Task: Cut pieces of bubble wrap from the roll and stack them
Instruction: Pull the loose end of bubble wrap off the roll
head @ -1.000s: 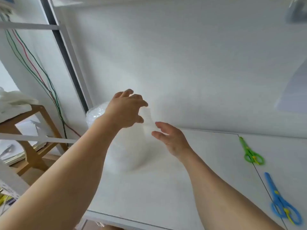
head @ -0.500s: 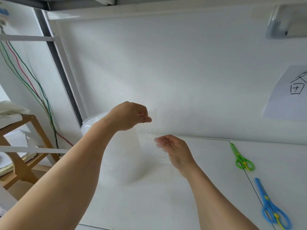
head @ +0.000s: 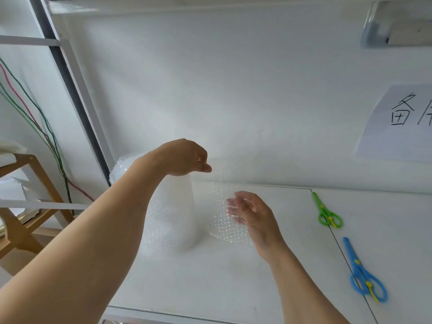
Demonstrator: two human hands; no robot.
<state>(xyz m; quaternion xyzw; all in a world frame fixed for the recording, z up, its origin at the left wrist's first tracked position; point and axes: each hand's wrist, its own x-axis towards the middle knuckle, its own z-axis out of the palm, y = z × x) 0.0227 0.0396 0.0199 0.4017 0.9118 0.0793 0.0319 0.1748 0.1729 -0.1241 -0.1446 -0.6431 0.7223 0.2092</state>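
The upright roll of clear bubble wrap (head: pixel 149 206) stood at centre left of the frame on the white surface (head: pixel 210 288), against the white back wall. A loose flap of bubble wrap (head: pixel 219 202) was drawn out from the roll toward frame right. The left hand (head: pixel 184 157) was above the roll, its grip closed in a pinch on the flap's top edge. The right hand (head: pixel 252 213) was lower, at frame centre, its grip partly curled round the flap's free side edge, fingers (head: pixel 233 209) visible behind the clear film.

Green plastic-handled scissors (head: pixel 326 212) lay flat at right of frame, well apart from the roll. Blue plastic-handled scissors with yellow trim (head: pixel 362 274) lay below them, at lower right.

No containers were in view. A paper sheet bearing black handwritten characters (head: pixel 397 125) was fixed to the wall at upper right. A wooden shelf frame (head: pixel 25 202) stood at frame left.
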